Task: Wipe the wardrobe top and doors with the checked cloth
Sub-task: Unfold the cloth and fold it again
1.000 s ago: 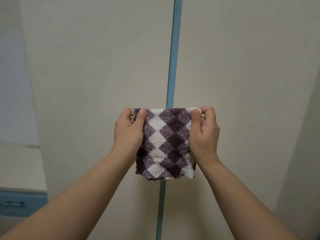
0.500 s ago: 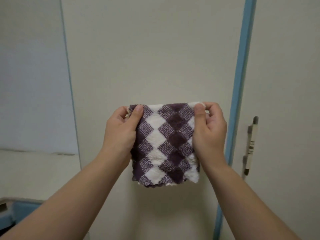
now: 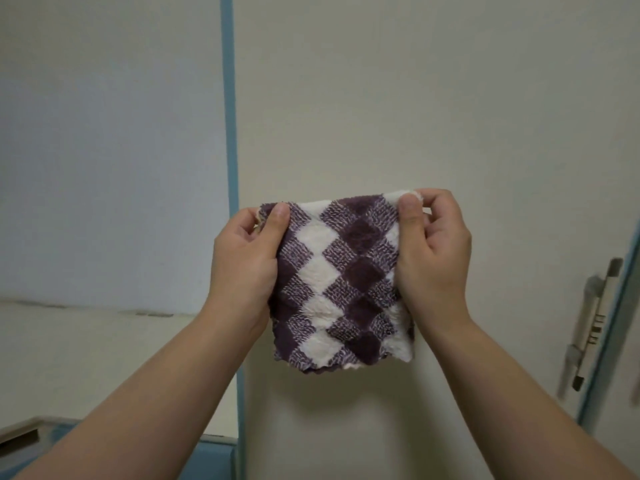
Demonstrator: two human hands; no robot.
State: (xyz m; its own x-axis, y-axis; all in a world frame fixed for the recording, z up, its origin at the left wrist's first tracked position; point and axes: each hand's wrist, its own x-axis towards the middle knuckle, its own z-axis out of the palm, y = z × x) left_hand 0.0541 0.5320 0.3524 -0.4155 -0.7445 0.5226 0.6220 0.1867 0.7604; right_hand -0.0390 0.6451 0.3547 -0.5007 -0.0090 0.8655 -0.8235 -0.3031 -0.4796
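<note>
A folded purple-and-white checked cloth (image 3: 341, 282) hangs in front of a cream wardrobe door (image 3: 398, 109). My left hand (image 3: 242, 261) pinches its upper left corner and side. My right hand (image 3: 434, 261) pinches its upper right corner and side. Both thumbs lie on the cloth's front face. The cloth's lower edge hangs free, and I cannot tell whether it touches the door. The wardrobe top is out of view.
A blue strip (image 3: 230, 168) marks the door's left edge. A long metal handle (image 3: 588, 323) is fixed near the door's right edge, beside another blue strip (image 3: 613, 327). A low cream surface (image 3: 86, 358) with a blue front (image 3: 211, 459) lies at lower left, below a pale wall (image 3: 104, 150).
The view has swung left: the blue strip between the doors and the handle have slid right, and the door's left edge has come in. Both hands keep the same hold on the cloth.
</note>
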